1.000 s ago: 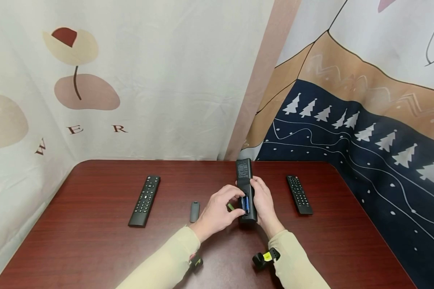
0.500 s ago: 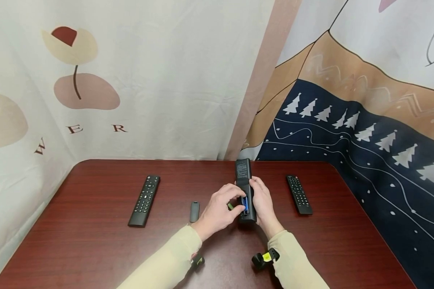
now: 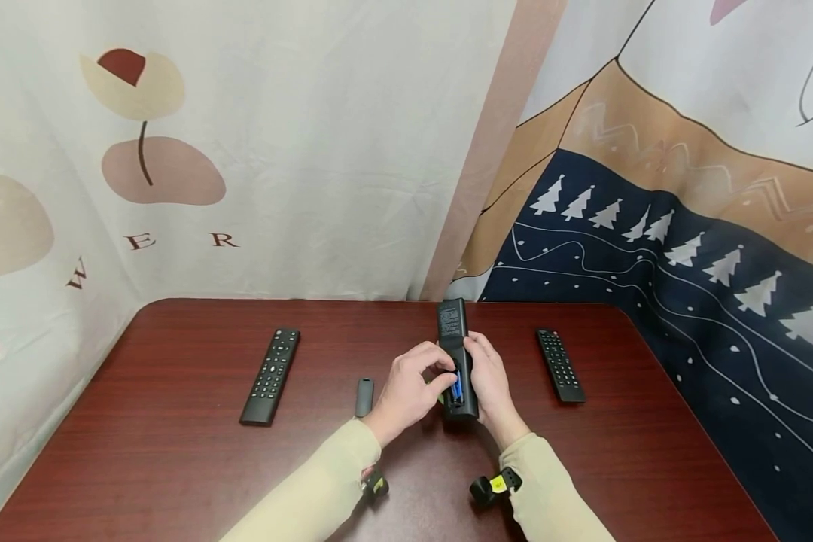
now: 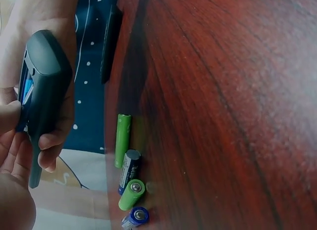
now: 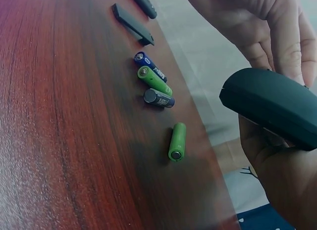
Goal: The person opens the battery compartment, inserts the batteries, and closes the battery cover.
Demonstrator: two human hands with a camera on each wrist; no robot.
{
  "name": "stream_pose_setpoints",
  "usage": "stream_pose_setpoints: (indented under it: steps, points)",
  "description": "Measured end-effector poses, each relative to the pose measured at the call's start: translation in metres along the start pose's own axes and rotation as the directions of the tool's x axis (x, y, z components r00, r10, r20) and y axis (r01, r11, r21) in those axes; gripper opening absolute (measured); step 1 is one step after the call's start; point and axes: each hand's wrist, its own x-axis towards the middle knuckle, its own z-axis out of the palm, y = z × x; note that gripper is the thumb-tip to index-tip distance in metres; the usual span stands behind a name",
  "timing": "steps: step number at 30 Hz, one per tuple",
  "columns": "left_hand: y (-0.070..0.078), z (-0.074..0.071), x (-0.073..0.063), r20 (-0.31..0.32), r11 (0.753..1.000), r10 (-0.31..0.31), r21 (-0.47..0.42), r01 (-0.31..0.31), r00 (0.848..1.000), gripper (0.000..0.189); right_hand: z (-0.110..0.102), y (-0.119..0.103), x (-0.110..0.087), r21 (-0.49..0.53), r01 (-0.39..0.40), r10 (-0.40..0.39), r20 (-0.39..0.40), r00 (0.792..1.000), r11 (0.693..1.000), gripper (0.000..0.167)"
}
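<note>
My right hand [image 3: 491, 380] grips a black remote control [image 3: 452, 325] from its right side, raised over the table with its back and uncovered battery compartment facing up. At that compartment my left hand [image 3: 406, 388] pinches a blue battery [image 3: 457, 391] between thumb and fingertips. The left wrist view shows the blue battery [image 4: 28, 87] in the slot, partly hidden by the thumb [image 4: 9, 116]. Below the remote, two green batteries [image 4: 123, 141] and two blue ones [image 4: 135, 218] lie loose on the tabletop.
Left of my hands a small dark battery cover [image 3: 364, 397] lies on the reddish-brown table [image 3: 190, 452]. Farther left is a longer black remote [image 3: 269, 376], buttons up. Another black remote [image 3: 561, 366] lies at the right. Printed curtains [image 3: 312, 150] hang behind the table.
The held remote and both hands have drifted slightly left. Left thumb and fingers stay at the battery compartment, and less of a green battery shows beside them.
</note>
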Motion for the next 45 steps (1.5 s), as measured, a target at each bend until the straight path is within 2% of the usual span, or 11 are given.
stream_pose_setpoints:
  steps: [11,21,28,33,45]
  points:
    - [-0.0003,-0.0031,0.0012,0.041,0.999,-0.015,0.035,0.013,0.999,0.013,-0.0007,0.0011,0.0001,-0.01,-0.001,0.001,0.002,1.0,1.0,0.037]
    - [0.0016,-0.0054,-0.0003,0.04,0.993,-0.085,0.083,0.082,0.996,0.015,-0.0023,-0.0006,0.0005,-0.021,-0.008,0.008,0.006,1.0,1.0,0.037]
    - [0.0012,-0.0057,-0.0017,0.056,0.997,-0.046,0.069,0.042,0.997,0.019,-0.0013,-0.003,0.0008,-0.007,0.002,-0.002,0.002,1.0,1.0,0.037]
    - [0.0019,-0.0056,-0.0022,0.075,0.997,-0.045,0.062,0.04,0.996,0.023,-0.0007,-0.0041,-0.0008,0.013,-0.01,0.01,0.003,1.0,1.0,0.035]
    - [-0.001,-0.0067,-0.0032,0.069,0.999,-0.011,0.049,0.008,0.998,0.028,-0.0002,-0.0067,0.0,0.021,0.0,0.0,-0.019,1.0,1.0,0.035]
